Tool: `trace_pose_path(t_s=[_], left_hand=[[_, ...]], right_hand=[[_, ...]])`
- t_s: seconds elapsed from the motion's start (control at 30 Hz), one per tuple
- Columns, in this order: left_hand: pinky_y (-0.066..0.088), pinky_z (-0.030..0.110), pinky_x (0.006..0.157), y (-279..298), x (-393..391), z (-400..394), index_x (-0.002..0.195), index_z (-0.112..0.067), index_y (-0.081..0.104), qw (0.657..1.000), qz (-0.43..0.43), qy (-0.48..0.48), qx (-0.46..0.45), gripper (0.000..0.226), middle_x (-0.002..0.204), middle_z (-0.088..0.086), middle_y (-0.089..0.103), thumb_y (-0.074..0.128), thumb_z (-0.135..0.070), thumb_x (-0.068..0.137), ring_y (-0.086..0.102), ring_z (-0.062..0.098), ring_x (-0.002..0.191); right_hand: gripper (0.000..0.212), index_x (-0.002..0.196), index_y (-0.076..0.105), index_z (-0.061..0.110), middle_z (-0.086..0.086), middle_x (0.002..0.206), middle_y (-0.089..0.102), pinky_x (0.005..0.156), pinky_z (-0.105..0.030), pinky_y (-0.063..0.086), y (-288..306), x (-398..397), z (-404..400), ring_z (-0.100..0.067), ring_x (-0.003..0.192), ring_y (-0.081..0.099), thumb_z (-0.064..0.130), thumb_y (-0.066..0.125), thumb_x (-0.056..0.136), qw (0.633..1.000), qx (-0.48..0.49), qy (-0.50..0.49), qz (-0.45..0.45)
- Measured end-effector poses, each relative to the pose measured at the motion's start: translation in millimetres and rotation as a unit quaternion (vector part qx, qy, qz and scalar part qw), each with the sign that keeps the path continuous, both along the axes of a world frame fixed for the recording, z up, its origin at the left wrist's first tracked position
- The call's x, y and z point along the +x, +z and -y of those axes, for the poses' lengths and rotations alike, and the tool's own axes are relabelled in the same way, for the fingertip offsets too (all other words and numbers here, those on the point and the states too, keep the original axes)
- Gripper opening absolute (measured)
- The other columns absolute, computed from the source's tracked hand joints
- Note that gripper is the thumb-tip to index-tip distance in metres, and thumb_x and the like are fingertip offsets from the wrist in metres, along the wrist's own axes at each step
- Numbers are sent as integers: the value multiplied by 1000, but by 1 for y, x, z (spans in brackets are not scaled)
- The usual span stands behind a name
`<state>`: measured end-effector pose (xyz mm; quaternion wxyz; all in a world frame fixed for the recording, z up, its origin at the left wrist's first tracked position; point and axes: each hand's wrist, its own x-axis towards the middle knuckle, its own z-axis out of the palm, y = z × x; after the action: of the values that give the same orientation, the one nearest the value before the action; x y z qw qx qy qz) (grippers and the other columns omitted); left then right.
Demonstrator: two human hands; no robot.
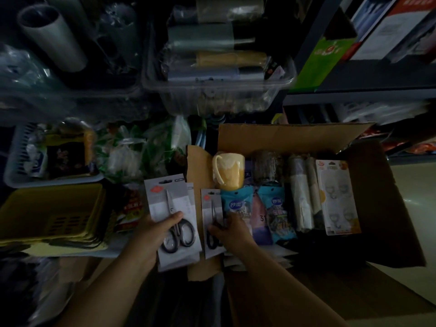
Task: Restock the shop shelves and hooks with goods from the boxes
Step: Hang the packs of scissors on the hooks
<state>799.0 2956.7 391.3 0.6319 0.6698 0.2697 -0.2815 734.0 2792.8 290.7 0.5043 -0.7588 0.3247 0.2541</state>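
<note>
**Stock on hand: carded scissors, one open carton, shelf goods**

Item 1. Our left hand (158,228) grips a small stack of carded scissors (175,223), thumb laid across the front card above the black handles, fingers behind. At least two grey cards sit in the stack, the rear one showing at the right edge. The stack is held just left of the cardboard box (283,135), over its turned-out left flap.

Item 2. Our right hand (230,228) pinches a single scissors card (212,220) by its lower half, fingers curled round the right edge. This card stands upright at the box's left inner side, close to the stack in the other hand but apart from it.

Item 3. Cardboard box, flaps open, on the floor before us. Contents, left to right: a cream-yellow plastic cup (230,172) lying on its side at the rear; two blue hanging packets (276,208) with print we cannot read; a dark bundle in clear wrap behind them; pale rolls (303,197) in film; a blister card of wall hooks (337,197) leaning against the right wall.

Item 4. Left of the box: a stack of yellow baskets (52,215), a pale blue basket (16,166) holding assorted packets, and green-printed bags (146,147) between the baskets and the box.

Item 5. Above: a clear plastic tub (212,88) of rolled goods and a grey tube (54,36). Upper right, a dark shelf unit (354,90) carrying boxed goods. Lighting is dim; finer detail is not legible.
</note>
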Motion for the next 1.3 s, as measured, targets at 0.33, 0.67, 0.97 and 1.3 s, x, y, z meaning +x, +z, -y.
trace_pose_path(t_s=[0.33,0.67,0.97,1.3], left_hand=[[44,27,60,-7,5,-17,99,-12,64,999,-23,22,-2,15,85,1,65,65,-4,86,61,17,76],[49,48,92,48,37,-20,109,-8,65,998,6,0,-64,27,106,19,68,66,-2,84,64,36,99],[51,44,86,167,115,-97,113,-10,64,976,168,61,-121,36,108,15,70,70,-1,78,65,33,99],[51,45,91,297,216,-254,101,-10,70,937,330,56,-99,20,95,11,75,69,-5,81,68,31,94]], right_hand=[[69,121,42,14,-7,121,50,94,-40,48,3,8,-10,-26,114,53,32,84,69,998,-28,-60,-12],[19,111,59,27,8,103,70,69,-16,52,130,18,36,-7,93,67,21,62,92,980,62,-111,156],[38,112,56,30,9,99,74,66,-20,55,265,126,-37,-3,88,70,26,68,76,934,158,-14,319],[27,112,57,32,12,102,72,83,-23,53,377,256,-199,-1,93,67,20,64,89,880,92,40,464]])
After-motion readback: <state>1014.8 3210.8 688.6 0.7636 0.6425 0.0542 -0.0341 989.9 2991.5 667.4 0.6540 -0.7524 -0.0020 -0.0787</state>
